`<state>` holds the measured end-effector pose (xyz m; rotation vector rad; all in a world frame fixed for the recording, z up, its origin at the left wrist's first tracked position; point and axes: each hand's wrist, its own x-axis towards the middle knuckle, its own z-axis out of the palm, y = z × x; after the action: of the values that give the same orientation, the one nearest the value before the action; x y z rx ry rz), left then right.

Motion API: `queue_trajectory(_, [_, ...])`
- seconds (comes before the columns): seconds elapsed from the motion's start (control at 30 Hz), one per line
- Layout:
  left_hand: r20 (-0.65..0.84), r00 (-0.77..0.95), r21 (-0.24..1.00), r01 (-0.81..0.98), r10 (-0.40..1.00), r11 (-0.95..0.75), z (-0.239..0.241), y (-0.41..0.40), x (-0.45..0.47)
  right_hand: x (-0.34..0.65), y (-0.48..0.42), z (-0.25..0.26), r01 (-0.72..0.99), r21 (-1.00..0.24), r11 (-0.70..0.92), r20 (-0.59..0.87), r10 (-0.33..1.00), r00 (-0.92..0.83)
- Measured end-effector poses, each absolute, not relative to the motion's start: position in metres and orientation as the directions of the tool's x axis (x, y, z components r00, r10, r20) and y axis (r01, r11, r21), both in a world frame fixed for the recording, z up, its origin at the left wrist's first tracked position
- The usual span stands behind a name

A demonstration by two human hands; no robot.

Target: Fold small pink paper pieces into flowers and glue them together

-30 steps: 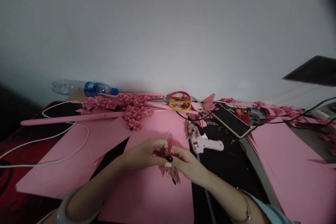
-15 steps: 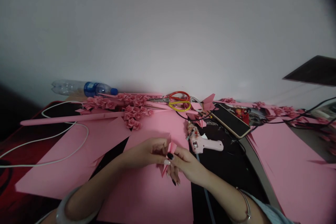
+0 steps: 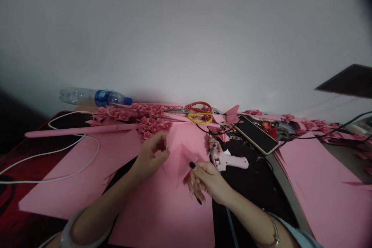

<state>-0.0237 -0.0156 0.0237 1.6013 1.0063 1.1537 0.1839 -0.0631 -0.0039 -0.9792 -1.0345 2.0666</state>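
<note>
A glue gun (image 3: 234,160) lies right, scissors (image 3: 186,111) far. Your left hand (image 3: 151,155) and right hand (image 3: 211,183), fingertips pinched on creased pink paper (image 3: 183,161), hold it spread wider than before.

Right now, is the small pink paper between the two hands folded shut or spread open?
Spread open, though not flat: the paper shows angled faces meeting at a crease.

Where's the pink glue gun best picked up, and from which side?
Probably by the handle, coming from the right. The glue gun lies on its side, its slim handle pointing right over the black surface, while its lumpy, speckled front end points away from the person.
</note>
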Motion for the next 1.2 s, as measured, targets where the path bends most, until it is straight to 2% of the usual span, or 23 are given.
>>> queue_trajectory(0.13, [0.391,0.377,0.809,0.294,0.839,-0.509,0.026,-0.023,-0.021,0.187,-0.064,-0.007,-0.21,-0.845,-0.492,-0.32,0.779,-0.539])
queue_trajectory(0.2, [0.437,0.498,0.718,0.31,0.749,-0.624,0.025,-0.028,-0.016,0.187,-0.064,-0.008,-0.259,-0.819,-0.513,-0.32,0.782,-0.535])
queue_trajectory(0.33, [0.434,0.671,0.576,0.308,0.602,-0.757,0.024,-0.034,-0.007,0.187,-0.064,-0.009,-0.312,-0.78,-0.542,-0.339,0.785,-0.518])
queue_trajectory(0.53, [0.516,0.73,0.435,0.227,0.448,-0.871,0.029,-0.042,-0.001,0.184,-0.063,-0.002,-0.423,-0.744,-0.517,-0.372,0.846,-0.381])
queue_trajectory(0.67, [0.537,0.746,0.394,0.191,0.394,-0.899,0.031,-0.046,0.002,0.182,-0.063,0.002,-0.416,-0.765,-0.492,-0.371,0.864,-0.34])
queue_trajectory(0.77, [0.554,0.673,0.449,0.255,0.491,-0.856,0.03,-0.043,0.0,0.182,-0.063,0.003,-0.411,-0.792,-0.451,-0.347,0.887,-0.304])
queue_trajectory(0.9, [0.584,0.454,0.574,0.356,0.673,-0.738,0.029,-0.032,-0.01,0.181,-0.062,0.004,-0.448,-0.816,-0.365,-0.306,0.93,-0.201])
queue_trajectory(0.97, [0.526,0.388,0.664,0.369,0.757,-0.65,0.028,-0.028,-0.015,0.18,-0.062,0.005,-0.465,-0.819,-0.337,-0.288,0.941,-0.176])
queue_trajectory(1.1, [0.299,0.34,0.922,0.138,0.892,-0.362,0.023,-0.023,-0.022,0.179,-0.066,0.005,-0.47,-0.827,-0.308,-0.251,0.951,-0.181])
queue_trajectory(1.2, [0.155,0.403,0.986,-0.008,0.902,-0.165,0.017,-0.018,-0.025,0.179,-0.07,0.004,-0.469,-0.828,-0.307,-0.247,0.951,-0.186])
